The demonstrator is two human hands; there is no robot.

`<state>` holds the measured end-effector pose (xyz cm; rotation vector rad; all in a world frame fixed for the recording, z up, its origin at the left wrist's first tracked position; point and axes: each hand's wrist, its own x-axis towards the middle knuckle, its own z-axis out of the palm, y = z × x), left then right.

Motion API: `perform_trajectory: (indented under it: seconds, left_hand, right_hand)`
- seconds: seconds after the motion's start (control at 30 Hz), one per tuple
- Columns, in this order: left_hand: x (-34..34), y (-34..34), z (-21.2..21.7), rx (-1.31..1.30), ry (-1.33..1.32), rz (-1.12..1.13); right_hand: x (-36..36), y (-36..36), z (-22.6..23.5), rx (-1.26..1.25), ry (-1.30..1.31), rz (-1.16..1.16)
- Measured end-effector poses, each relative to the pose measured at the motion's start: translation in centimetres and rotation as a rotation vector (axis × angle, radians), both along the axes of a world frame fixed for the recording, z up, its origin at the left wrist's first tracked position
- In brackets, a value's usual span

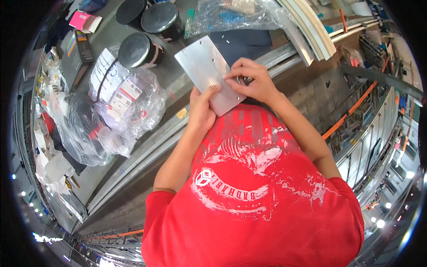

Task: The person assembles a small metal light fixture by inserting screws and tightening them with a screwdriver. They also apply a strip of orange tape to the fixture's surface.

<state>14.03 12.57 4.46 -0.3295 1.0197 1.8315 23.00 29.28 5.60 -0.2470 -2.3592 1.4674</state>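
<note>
A flat silver metal plate [201, 60] with fine grooves down its middle and small holes near its edges tilts in front of my red shirt. My left hand [202, 110] grips its lower left edge, thumb lying on the top face. At the plate's right edge, my right hand [255, 82] is closed in a pinch, fingertips touching the grooved surface. Something small and dark shows between its curled fingers, too little of it visible to name. Just beyond the plate, a dark flat sheet [253, 39] lies on the bench with tiny white pieces on it.
Several black-lidded tubs [134, 50] stand on the grey bench at the far left. Clear plastic bags with labels [129, 102] and a dark box [76, 55] crowd the left side. Plastic wrap [235, 18] and long pale strips [307, 26] lie at the back.
</note>
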Motion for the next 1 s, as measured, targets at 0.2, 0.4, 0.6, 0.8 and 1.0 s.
perform_trajectory:
  seconds: [0.2, 0.4, 0.6, 0.8, 1.0]
  left_hand:
    - [0.2, 0.0, 0.7, 0.01, 0.018, -0.013]
    - [0.2, -0.2, 0.7, -0.001, 0.018, 0.002]
    - [0.2, -0.4, 0.6, 0.014, 0.033, 0.009]
    - [0.2, -0.3, 1.3, 0.047, 0.044, 0.012]
    - [0.5, -0.1, 1.7, 0.036, 0.083, 0.014]
  right_hand:
    - [0.1, -0.2, -0.9, 0.034, 0.07, -0.006]
    - [0.0, -0.3, 0.1, -0.001, 0.023, -0.013]
    - [0.2, -0.3, 0.6, -0.007, 0.005, 0.0]
    - [0.4, 0.0, 0.7, 0.083, 0.063, 0.06]
    - [0.3, -0.1, 0.9, 0.097, 0.078, 0.037]
